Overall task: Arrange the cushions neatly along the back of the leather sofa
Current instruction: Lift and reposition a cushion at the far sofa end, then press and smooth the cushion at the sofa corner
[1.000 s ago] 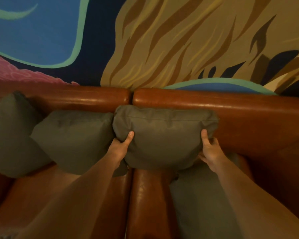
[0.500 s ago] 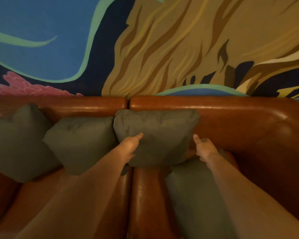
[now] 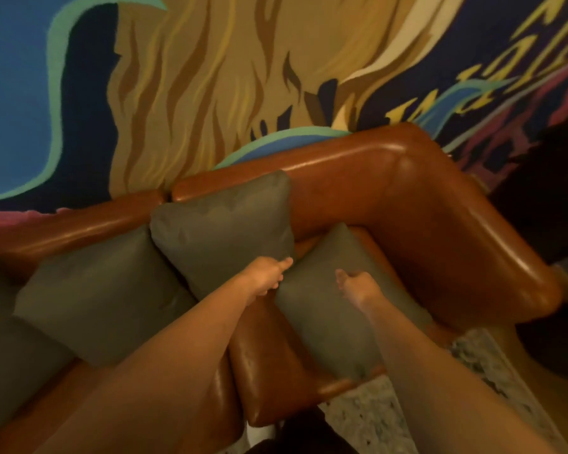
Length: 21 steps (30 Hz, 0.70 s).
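Note:
Several grey-green cushions sit on the brown leather sofa [image 3: 374, 178]. One cushion [image 3: 223, 227] leans upright against the backrest at the middle. Another cushion [image 3: 102, 296] leans to its left, and a third [image 3: 0, 355] shows at the far left edge. A flat cushion [image 3: 335, 326] lies on the right seat, apart from the backrest. My left hand [image 3: 266, 276] reaches to the lower right corner of the middle upright cushion, just touching it, fingers loose. My right hand [image 3: 358, 286] hovers over the flat cushion, fingers apart, holding nothing.
The sofa's right armrest [image 3: 492, 244] curves round beside the flat cushion. A painted mural wall [image 3: 210, 77] rises behind the backrest. A pale speckled rug [image 3: 374, 421] lies in front of the sofa at the lower right.
Both hands let go of the middle cushion, which now leans on the backrest. They shifted right towards the flat cushion, and my view swung right and tilted.

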Motion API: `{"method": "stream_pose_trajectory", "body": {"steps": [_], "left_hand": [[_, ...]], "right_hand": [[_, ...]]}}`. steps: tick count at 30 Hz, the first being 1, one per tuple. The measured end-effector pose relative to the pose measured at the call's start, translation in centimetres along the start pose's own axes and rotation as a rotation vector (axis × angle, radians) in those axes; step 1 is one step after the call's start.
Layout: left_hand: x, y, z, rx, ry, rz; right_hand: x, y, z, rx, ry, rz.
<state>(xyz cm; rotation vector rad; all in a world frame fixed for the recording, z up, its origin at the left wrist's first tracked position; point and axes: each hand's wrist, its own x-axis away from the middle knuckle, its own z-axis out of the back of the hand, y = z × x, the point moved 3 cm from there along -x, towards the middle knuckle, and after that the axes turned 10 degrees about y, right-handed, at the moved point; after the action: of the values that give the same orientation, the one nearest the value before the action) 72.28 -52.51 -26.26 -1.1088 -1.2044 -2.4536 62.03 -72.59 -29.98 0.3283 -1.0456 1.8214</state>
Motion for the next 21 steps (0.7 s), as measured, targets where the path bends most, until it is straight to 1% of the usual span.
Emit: {"method": "stream_pose_trajectory", "body": {"steps": [2,3,5,9,15,17,18,20,21], "left_hand": [[0.8,-0.1,-2.2,-0.086,-0.051,-0.057],[0.6,-0.3,-1.9,-0.107,-0.039,-0.065],[0.8,-0.6,-3.9,-0.149,-0.061,-0.095],[0.3,-1.3,-5.5,-0.196,-0.047,-0.115],[-1.9,-1.4,-8.4,-0.239,-0.064,-0.115],[-3.9,-0.9,-10.1,-0.224,-0.044,-0.084],[-3.9,-1.1,-10.1,-0.229,-0.040,-0.075],[-6.1,-1.0,-11.6,-0.228,-0.010,-0.032],[-6.0,-1.2,-11.5,-0.237,0.004,-0.021]], "right_hand": [[1.7,3.6,1.4,-0.041,0.044,-0.061],[1.8,3.9,1.0,-0.040,0.040,-0.060],[2.5,7.0,1.8,-0.077,0.077,-0.102],[2.4,9.7,2.1,-0.189,0.096,-0.137],[-0.8,10.9,3.8,-0.164,0.079,-0.132],[-3.9,10.7,4.5,-0.165,0.071,-0.126],[-4.0,10.4,4.5,-0.166,0.070,-0.121],[-7.0,9.8,5.0,-0.104,0.048,-0.094],[-7.0,9.5,5.1,-0.091,0.051,-0.082]]}}
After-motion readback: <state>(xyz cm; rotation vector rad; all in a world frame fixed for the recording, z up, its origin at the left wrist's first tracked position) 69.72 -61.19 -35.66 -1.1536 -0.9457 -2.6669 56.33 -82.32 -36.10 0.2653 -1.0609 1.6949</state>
